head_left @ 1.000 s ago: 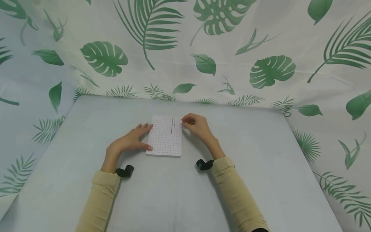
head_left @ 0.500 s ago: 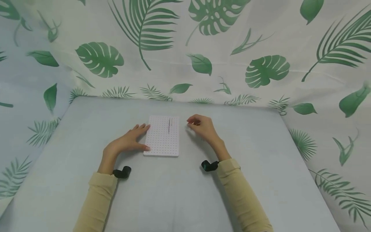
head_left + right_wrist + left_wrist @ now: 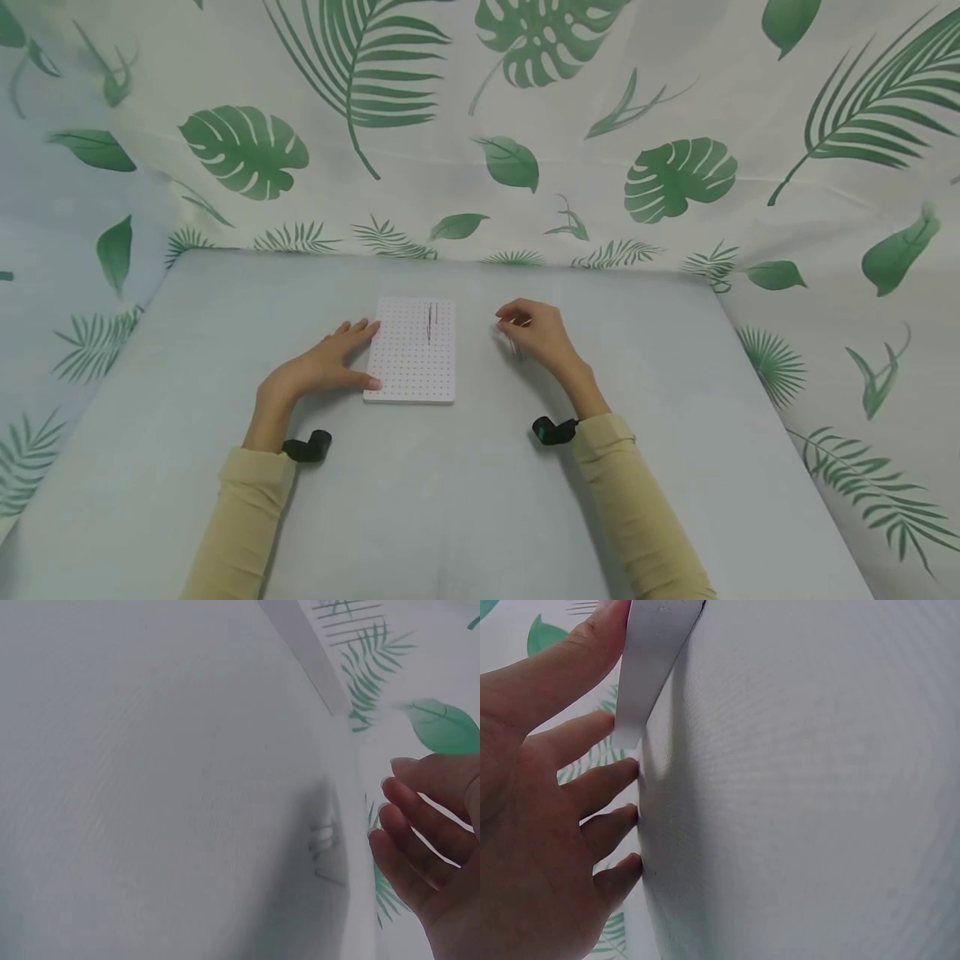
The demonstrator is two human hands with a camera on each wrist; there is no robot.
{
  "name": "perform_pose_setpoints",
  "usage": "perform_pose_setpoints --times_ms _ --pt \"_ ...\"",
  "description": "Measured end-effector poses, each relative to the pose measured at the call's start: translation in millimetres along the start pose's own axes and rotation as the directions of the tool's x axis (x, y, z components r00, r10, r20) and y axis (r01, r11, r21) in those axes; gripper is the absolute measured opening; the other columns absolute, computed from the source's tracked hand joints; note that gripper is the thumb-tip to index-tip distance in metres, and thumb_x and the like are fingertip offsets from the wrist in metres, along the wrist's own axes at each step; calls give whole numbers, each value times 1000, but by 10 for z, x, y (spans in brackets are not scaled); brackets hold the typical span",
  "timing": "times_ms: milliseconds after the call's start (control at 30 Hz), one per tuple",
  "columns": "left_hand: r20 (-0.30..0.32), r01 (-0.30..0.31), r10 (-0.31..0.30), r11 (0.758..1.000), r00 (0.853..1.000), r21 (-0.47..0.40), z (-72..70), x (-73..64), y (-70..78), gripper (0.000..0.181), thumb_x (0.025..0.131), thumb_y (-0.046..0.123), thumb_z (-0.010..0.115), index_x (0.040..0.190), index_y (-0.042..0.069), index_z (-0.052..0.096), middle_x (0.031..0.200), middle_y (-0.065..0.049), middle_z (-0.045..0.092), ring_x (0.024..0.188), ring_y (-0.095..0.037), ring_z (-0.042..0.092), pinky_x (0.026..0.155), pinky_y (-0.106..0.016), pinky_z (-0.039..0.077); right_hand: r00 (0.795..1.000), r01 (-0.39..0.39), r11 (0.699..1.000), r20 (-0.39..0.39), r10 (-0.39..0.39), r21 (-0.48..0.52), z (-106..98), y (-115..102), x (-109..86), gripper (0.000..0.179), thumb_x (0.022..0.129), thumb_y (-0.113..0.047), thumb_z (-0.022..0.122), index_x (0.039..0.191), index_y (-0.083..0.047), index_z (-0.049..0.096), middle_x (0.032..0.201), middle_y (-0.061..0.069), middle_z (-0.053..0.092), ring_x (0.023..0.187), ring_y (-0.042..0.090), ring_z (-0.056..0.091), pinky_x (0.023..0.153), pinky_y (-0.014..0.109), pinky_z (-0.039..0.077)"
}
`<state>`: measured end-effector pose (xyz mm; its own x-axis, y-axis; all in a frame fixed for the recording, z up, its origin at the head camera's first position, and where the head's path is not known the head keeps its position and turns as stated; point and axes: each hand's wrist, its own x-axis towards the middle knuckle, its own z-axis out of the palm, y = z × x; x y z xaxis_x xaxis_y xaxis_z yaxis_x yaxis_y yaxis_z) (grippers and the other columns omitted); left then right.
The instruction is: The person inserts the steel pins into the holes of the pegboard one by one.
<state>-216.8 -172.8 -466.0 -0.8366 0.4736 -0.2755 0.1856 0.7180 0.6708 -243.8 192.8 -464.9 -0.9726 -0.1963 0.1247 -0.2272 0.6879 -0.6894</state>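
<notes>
A white board dotted with rows of small holes [image 3: 408, 367] lies on the table. Two thin dark pins [image 3: 430, 323] show near its upper right part; whether they stand or lie is hard to tell. My left hand [image 3: 322, 367] is spread along the board's left side, thumb and index fingertip touching its edge. In the left wrist view the other fingertips rest on the table. My right hand [image 3: 536, 333] hovers right of the board, fingers loosely bent, with nothing visible between them. Below it several thin metal pins [image 3: 326, 847] lie in its shadow.
A pale cloth-covered table [image 3: 442, 500] spreads around the board. Behind it hangs a white cloth with green leaf prints [image 3: 510, 162]. Each wrist carries a small black camera [image 3: 553, 431].
My right hand has moved away from the board's right edge, over the loose pins. The left hand keeps its place at the board. The head view has turned slightly right.
</notes>
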Motion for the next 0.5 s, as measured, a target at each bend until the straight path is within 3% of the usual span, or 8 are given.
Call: perform_pose_setpoints --times_ms 500 --pt "8 10 -10 1000 1000 5 -3 14 -4 102 87 39 81 164 6 22 170 -25 11 157 -50 0 123 -70 6 997 -71 997 31 72 -28 -194 187 -153 22 95 -13 73 115 -4 74 109 14 75 98 31 71 84 44 58"
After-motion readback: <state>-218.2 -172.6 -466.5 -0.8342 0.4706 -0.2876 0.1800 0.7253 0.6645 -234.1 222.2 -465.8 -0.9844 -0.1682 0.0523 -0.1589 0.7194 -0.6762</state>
